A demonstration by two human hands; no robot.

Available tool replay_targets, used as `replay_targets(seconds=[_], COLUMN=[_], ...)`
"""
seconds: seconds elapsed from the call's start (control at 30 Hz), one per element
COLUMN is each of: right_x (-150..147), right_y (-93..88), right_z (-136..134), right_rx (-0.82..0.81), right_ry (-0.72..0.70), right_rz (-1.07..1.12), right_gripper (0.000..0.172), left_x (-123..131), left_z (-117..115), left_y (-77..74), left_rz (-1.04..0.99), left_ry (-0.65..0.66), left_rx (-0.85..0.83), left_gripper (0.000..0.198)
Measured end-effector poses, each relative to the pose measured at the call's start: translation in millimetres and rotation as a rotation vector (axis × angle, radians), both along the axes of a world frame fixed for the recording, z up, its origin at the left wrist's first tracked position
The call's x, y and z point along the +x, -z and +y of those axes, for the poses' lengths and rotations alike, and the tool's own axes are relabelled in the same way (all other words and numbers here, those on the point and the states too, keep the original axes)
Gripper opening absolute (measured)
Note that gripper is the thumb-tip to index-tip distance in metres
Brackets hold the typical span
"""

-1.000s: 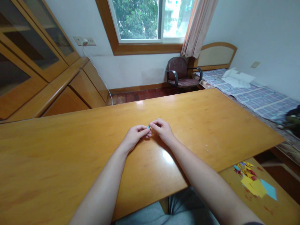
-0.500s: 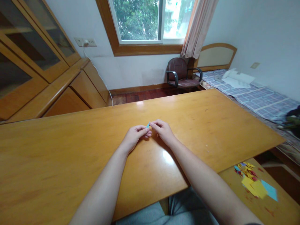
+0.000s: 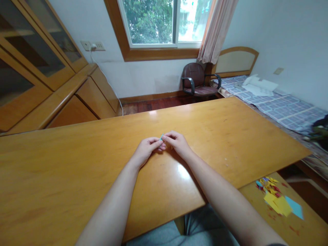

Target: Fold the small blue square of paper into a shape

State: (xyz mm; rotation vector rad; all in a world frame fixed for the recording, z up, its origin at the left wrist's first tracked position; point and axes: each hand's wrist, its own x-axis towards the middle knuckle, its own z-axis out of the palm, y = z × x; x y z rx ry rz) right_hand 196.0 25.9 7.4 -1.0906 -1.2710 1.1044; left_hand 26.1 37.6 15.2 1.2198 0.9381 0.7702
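A small light blue piece of paper [image 3: 161, 137] is pinched between my two hands, above the middle of the wooden table [image 3: 77, 164]. My left hand [image 3: 150, 146] grips it from the left between thumb and fingers. From the right, the thumb and forefinger of my right hand [image 3: 176, 141] close on its upper edge. The fingertips of both hands nearly meet and cover most of the paper, so its folded shape cannot be made out.
On a lower surface at the right lie small folded papers [image 3: 269, 184], yellow sheets [image 3: 278, 204] and a light blue sheet [image 3: 295, 207]. Beyond the table are a chair [image 3: 194, 78], a bed [image 3: 282, 102] and a cabinet [image 3: 64, 92].
My right fingertips have shifted slightly left and down over the light blue paper, and less of it shows. My left hand has hardly moved.
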Motion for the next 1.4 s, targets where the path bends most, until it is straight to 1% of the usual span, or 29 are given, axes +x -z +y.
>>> replay_targets(seconds=[0.1, 0.23, 0.4, 0.6, 0.8, 0.9, 1.17, 1.4], right_x=[-0.8, -1.1, -1.2, -1.6, -0.9, -1.3, -2.7, -3.9], right_y=[-1.3, -4.3, -7.0, -5.3, -3.7, -4.2, -6.2, -9.3], right_z=[-0.8, -2.7, -4.5, -3.9, -3.2, -3.3, -5.5, -7.8], right_rx=[-0.010, -0.005, -0.022, -0.036, -0.045, -0.057, -0.058, -0.061], right_ry=[-0.010, 0.011, 0.008, 0.000, -0.008, -0.005, -0.038, -0.017], right_rz=[0.008, -0.006, 0.010, 0.043, 0.079, 0.078, 0.085, 0.096], right_gripper=[0.020, 0.019, 0.021, 0.023, 0.022, 0.023, 0.024, 0.021], left_x=[-0.1, -0.2, -0.2, 1.0, -1.5, -1.1, 1.1, 2.7], left_z=[0.0, -0.5, -1.4, -3.1, -3.5, -3.8, -2.9, -5.2], left_y=[-0.6, -1.4, -1.4, -4.2, -4.5, -4.0, -1.4, -6.0], left_rz=[-0.007, -0.001, 0.027, 0.021, -0.035, -0.044, 0.025, -0.012], left_ry=[0.017, 0.036, 0.042, 0.040, 0.070, 0.052, 0.013, -0.008], left_rx=[-0.004, 0.006, 0.013, -0.005, -0.011, -0.018, 0.012, -0.037], left_gripper=[0.032, 0.031, 0.033, 0.031, 0.028, 0.029, 0.029, 0.029])
